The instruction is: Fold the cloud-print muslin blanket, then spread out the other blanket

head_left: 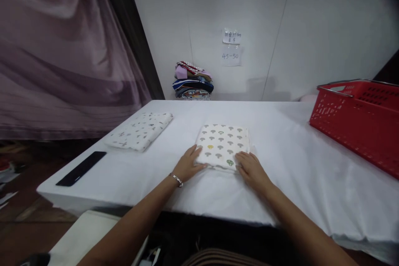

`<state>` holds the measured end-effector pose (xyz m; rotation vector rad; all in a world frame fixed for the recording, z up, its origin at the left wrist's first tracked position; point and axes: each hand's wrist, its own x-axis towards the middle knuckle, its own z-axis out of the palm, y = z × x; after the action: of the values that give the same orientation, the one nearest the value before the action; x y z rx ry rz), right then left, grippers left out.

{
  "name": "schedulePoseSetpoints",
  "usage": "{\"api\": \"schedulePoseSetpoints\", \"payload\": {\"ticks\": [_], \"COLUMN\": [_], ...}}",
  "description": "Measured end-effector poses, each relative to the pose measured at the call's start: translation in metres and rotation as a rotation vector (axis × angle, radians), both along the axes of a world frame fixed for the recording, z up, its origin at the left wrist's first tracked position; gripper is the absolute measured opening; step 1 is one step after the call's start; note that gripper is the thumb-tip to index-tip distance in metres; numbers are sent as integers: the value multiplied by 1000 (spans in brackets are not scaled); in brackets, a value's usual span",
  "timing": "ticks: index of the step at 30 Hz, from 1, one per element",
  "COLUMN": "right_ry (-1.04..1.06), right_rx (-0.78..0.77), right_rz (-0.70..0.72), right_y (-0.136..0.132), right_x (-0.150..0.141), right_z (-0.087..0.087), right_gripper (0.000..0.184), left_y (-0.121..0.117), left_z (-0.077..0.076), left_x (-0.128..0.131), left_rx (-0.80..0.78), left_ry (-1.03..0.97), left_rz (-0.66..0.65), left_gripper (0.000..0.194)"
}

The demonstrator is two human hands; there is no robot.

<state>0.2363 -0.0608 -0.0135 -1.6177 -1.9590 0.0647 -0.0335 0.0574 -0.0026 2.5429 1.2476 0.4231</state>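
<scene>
A folded white cloth (220, 143) printed with grey, green and yellow mushrooms lies flat on the table in front of me. My left hand (188, 163), with a bracelet at the wrist, touches its near left corner; the fingers reach along the left side and the thumb stretches along the front edge. At the near right corner rests my right hand (252, 169), fingers extended over the cloth's edge. Both hands are open. Further left lies a second folded white cloth (140, 131) with a small dark print, apart from my hands.
A white sheet covers the table (280, 133). On the right stands a red plastic basket (358, 120) with a metal handle. A dark flat object (81, 169) lies near the left edge. Behind the table are a stack of folded fabrics (193, 81) and paper signs (231, 48) on the wall.
</scene>
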Motion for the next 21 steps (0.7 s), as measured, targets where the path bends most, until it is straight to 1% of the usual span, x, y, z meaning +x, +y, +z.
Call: {"api": "schedulePoseSetpoints", "payload": {"ticks": [2,4,6,10,12,14,17,19,21], "right_ry": [-109,-175,-224,-281,-293,-306,-340,-371,-393], "right_rx": [-10,-10,-6,32,50,57,58,64,64], "right_rz": [24,31,59,105,108,110,108,111,120], "right_y": [0,2,2,0,-1,-2,-1,-1,-2], "right_x": [-4,-5,-5,-5,-6,-6,-7,-6,-5], "right_z": [1,1,-2,-12,-15,-16,-17,-18,-19], "right_gripper": [37,36,38,42,43,44,45,45,46], "left_y": [3,7,9,9,8,9,11,12,14], "left_z": [-1,-2,-3,-9,-8,-3,14,25,30], "left_x": [-3,-5,-6,-11,-14,-16,-11,1,16], "left_rx": [61,100,103,67,47,11,-81,-96,-48], "left_ry": [10,24,38,23,10,10,42,34,11], "left_rz": [-63,-89,-75,-5,-6,-12,-21,-20,-20], "left_gripper": [60,51,48,48,49,52,53,50,49]}}
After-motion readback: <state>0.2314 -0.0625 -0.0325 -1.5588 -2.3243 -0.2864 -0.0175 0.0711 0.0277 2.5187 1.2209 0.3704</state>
